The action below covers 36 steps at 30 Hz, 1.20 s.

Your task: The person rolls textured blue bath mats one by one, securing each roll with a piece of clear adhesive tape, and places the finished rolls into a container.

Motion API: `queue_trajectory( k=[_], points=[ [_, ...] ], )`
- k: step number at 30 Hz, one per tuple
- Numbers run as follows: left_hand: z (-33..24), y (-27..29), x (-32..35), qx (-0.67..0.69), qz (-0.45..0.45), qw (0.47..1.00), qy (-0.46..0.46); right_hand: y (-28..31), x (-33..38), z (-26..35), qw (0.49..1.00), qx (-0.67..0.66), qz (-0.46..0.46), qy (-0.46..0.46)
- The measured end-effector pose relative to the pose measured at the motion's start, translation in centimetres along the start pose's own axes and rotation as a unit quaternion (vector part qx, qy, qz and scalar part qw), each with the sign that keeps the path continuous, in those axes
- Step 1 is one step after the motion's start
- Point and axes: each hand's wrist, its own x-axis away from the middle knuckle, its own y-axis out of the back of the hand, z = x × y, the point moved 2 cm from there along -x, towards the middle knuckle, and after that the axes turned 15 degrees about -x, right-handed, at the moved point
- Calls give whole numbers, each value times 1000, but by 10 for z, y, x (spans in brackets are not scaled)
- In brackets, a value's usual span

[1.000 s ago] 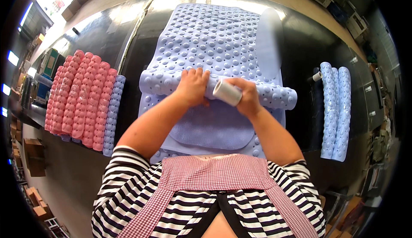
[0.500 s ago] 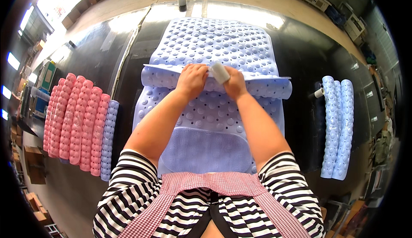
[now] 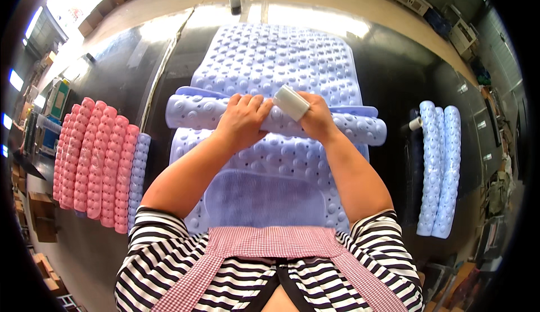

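Note:
A light blue bumpy mat with suction cups (image 3: 194,111) is rolled into a tube lying crosswise in front of me, its right end tilted a little nearer. My left hand (image 3: 243,120) is closed over the middle of the tube, thumb underneath. My right hand (image 3: 319,118) holds a small roll of clear film (image 3: 291,103) against the tube, just right of my left hand. Beyond the tube, another blue mat (image 3: 275,53) lies flat. Nearer me a blue mat surface (image 3: 281,154) shows, with a finely ribbed panel (image 3: 264,199) close to my apron.
Several rolled pink mats (image 3: 95,163) and a rolled blue mat (image 3: 139,171) lie at the left of the black table (image 3: 394,70). Rolled blue mats (image 3: 439,171) lie at the right, beside a small roll (image 3: 415,123). Another small roll (image 3: 235,3) stands at the far edge.
The mat's loose edge has been turned over and the tube has come slightly nearer, now slanting. My left hand has shifted left and nearer; my right hand has moved slightly right with the film roll.

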Motion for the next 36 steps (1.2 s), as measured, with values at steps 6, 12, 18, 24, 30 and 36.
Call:
queue_trajectory(
  k=[6,12,18,24,30,36],
  points=[
    [-72,79,116,165,248,954,-19,-57,161,11,995,-7,76,-68],
    [-39,16,82,267,225,937,22,-68,189,8,980,98,61,163],
    [-14,-2,7,136,-30,983,123,-62,181,-28,946,216,4,243],
    [-39,6,82,127,-210,966,85,-40,120,-55,934,208,-15,290],
    [-42,-37,52,78,-52,995,29,8,-18,-40,988,-56,-43,137],
    [9,-58,-39,57,22,997,48,34,-70,-43,982,-28,-37,185]
  ],
)
